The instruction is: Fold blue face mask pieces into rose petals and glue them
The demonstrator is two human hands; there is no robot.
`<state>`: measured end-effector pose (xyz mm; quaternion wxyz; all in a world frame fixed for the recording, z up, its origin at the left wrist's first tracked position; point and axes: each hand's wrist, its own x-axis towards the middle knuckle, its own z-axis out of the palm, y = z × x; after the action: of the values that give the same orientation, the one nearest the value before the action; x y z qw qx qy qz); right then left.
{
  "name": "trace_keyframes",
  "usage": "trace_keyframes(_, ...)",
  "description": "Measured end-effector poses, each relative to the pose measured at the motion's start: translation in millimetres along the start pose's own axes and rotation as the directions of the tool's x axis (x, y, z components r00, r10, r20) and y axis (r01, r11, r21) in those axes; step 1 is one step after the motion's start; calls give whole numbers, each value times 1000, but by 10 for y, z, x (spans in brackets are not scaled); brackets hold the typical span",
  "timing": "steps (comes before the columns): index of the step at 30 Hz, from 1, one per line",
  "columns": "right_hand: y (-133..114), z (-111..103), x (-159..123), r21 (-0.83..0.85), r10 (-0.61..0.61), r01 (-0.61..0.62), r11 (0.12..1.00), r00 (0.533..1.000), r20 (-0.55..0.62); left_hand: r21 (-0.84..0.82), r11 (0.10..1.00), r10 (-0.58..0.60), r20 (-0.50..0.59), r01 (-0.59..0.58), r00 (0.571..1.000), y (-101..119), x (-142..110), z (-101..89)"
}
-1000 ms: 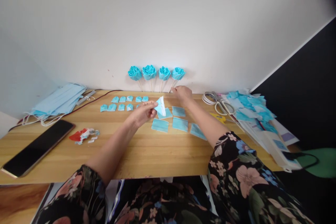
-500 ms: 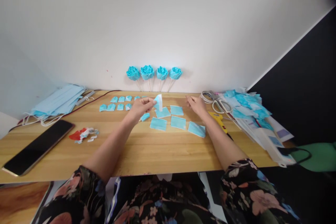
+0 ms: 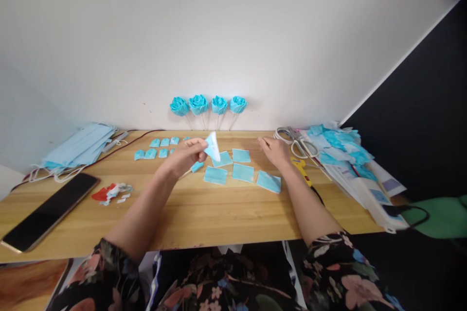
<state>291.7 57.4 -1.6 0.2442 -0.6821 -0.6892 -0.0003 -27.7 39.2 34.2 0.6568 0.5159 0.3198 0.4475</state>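
My left hand is closed, pinching a folded blue-and-white fabric petal up off the table between thumb and fingers. Just beneath and to its right lie several flat blue fabric rectangles. A small blue piece on a thin stick is partly covered by that hand. My right hand has its fingers curled together; what they hold, if anything, is hidden. By the right wrist lies a yellow glue gun, and scissors with pale handles are close beyond it.
Several blue fabric roses on sticks lean against the wall. Folded petals lie in rows at left. Further left are face masks, a black phone and red-and-white scraps. Blue scraps pile up at right.
In my left hand the petal has turned, its white edge now slanting instead of upright. My right hand stays in nearly the same place with fingers curled. The whole view has shifted slightly.
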Motion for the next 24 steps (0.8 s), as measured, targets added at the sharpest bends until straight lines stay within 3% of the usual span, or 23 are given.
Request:
trace_keyframes(3,-20,-43,-17,-62,-70,70,996,998,3,-233,972,45,23,-38,999,31,-4,-42)
trace_keyframes(7,-49,-81,-36,-165,-196,192,967,980,-10,-359,933,9,-11,-13,1000,49,25,-85)
trace_keyframes(10,-52,-89,-43,-150,-233,228,962,972,-13,-435,900,49,26,-32,998,64,20,-88)
trace_keyframes(13,-27,-70,-36,-59,-274,270,961,960,-64,-439,897,85,53,-53,995,70,8,-90)
trace_keyframes(18,25,-44,-5,-3,-323,326,945,936,-141,-413,911,35,26,-21,999,35,29,-91)
trace_keyframes(24,-22,-12,-15,-56,-358,356,933,933,-29,-432,893,150,17,-128,989,162,1,-132)
